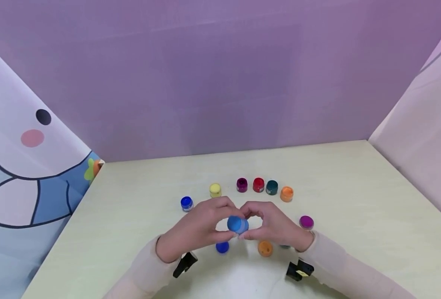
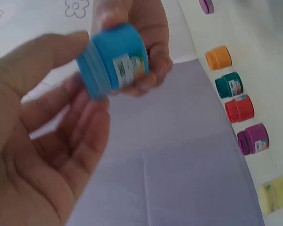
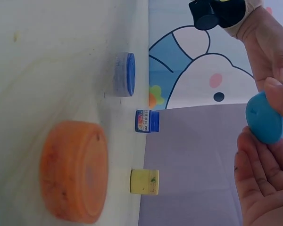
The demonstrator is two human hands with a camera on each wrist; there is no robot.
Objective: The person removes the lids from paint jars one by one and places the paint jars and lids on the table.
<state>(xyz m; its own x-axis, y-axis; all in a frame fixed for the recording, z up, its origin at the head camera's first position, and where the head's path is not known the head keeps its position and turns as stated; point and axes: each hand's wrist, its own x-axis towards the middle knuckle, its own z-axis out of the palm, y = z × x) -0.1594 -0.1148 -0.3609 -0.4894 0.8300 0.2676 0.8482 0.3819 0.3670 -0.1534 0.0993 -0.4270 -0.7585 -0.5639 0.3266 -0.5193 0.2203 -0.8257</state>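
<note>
Between both hands, raised above the table, is a light-blue paint jar, tilted on its side. My left hand pinches its left end, thumb below and fingers above in the head view. The right hand holds the other end between thumb and fingers. In the left wrist view the jar shows a white label and a paler, clear-looking band on the left hand's side. The right wrist view shows a rounded blue end of the jar. Whether a lid is on it, I cannot tell.
Behind the hands stand a blue jar, yellow jar, purple jar, red jar, green jar and orange jar. Nearer lie a blue lid, orange lid and purple lid.
</note>
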